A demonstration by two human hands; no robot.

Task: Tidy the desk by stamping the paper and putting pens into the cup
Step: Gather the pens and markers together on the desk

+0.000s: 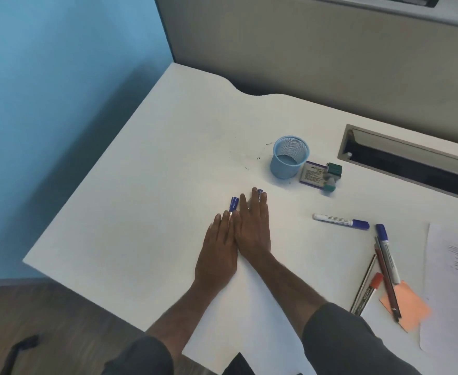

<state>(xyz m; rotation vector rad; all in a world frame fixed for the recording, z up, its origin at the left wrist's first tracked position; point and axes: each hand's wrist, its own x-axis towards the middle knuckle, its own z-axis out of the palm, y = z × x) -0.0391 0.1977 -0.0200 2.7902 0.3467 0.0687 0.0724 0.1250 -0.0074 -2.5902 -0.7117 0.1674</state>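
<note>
My left hand (217, 250) and my right hand (253, 228) lie flat side by side on the white desk (154, 185), fingers straight. Past the left fingertips shows the blue cap of a marker (234, 203), and past the right fingertips a second blue cap (260, 192); the rest of both markers is hidden under the hands. The light blue mesh cup (290, 156) stands upright beyond the right hand. Beside the cup lie an ink pad box (312, 173) and a green stamp (332, 175). A printed paper (455, 280) lies at the far right.
A blue-capped marker (341, 221) lies right of my hands. Further right is a bunch of several pens and markers (387, 266) partly on an orange sticky note (409, 307). A cable slot (412, 158) is cut in the desk's back. The desk's left edge (92, 174) runs diagonally.
</note>
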